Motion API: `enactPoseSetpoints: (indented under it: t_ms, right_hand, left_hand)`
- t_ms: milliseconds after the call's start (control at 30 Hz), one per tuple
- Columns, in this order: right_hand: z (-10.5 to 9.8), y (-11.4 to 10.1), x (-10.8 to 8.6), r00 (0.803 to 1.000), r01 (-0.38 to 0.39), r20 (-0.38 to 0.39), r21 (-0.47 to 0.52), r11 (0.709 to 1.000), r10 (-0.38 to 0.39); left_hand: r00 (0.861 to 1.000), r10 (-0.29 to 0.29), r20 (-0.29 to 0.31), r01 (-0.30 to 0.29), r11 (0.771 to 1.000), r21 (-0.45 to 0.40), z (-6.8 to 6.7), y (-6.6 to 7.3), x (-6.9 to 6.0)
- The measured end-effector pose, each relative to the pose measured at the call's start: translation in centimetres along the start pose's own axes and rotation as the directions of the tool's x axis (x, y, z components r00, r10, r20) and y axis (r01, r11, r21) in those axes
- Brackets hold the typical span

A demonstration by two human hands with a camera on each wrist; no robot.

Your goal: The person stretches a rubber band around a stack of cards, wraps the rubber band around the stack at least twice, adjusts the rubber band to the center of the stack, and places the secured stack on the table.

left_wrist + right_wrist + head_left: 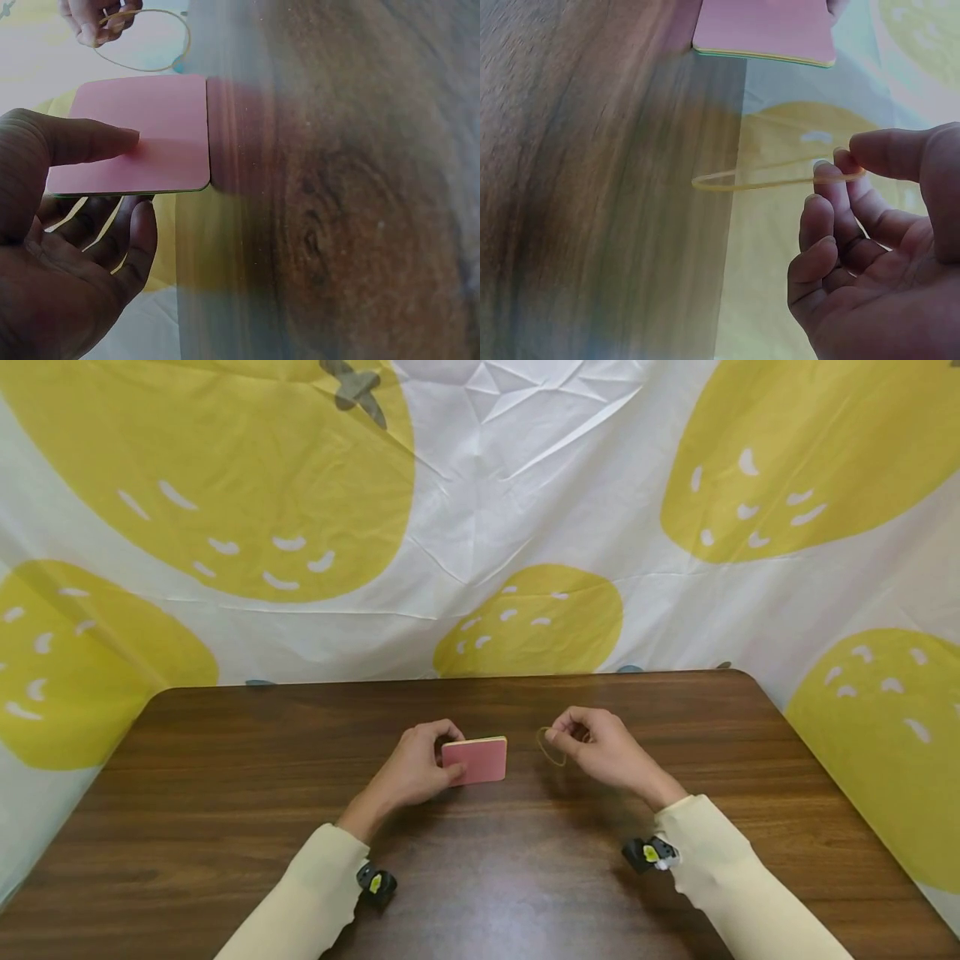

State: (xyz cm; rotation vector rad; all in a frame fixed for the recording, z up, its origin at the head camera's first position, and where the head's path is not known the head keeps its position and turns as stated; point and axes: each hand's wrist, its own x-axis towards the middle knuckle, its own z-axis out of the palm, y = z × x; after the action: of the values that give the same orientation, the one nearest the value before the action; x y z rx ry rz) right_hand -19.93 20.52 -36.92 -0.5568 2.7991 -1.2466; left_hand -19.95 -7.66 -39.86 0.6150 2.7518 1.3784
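My left hand (417,767) holds a thin stack of cards (482,761) with rounded corners, thumb on the pink face and the fingers behind. Yellow and green layers show along the stack's edge in the right wrist view. The stack (161,142) stands on its long edge, at or just over the tabletop; I cannot tell if it touches. To the right, my right hand (602,747) pinches a yellowish rubber band (739,186) between thumb and fingertips. The band (542,750) hangs as a loose loop, apart from the cards.
A brown wooden table (225,827) with rounded far corners lies under both hands. Behind it hangs a white cloth (465,527) printed with large yellow fruit. Each wrist wears a small black camera, one near the left sleeve (300,885) and one near the right sleeve (735,868).
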Motion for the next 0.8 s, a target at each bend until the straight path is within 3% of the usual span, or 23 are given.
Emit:
enactPoseSetpoints:
  t_ms: [267, 500, 667, 800]
  right_hand:
    - [-0.1, -0.5, -0.3, 1.000, -0.008, -0.008, 0.034, 0.999, 0.008]
    - [-0.2, -0.7, -0.3, 0.999, -0.013, -0.034, 0.133, 0.991, 0.018]
    - [-0.5, -1.1, -0.2, 0.998, -0.011, -0.061, 0.226, 0.974, 0.025]
    - [-0.8, -1.5, -0.3, 0.998, 0.008, -0.055, 0.348, 0.938, 0.012]
  left_hand:
    - [1.000, 0.015, -0.005, -0.015, 1.000, 0.002, 0.1, 0.0, -0.4]
    - [1.000, 0.013, 0.009, -0.013, 1.000, 0.007, 0.3, -0.2, -0.3]
    - [1.000, 0.013, 0.019, -0.013, 1.000, -0.002, 0.3, -0.3, -0.3]
    - [0.999, 0.022, 0.024, -0.022, 1.000, -0.010, 0.4, -0.5, -0.2]
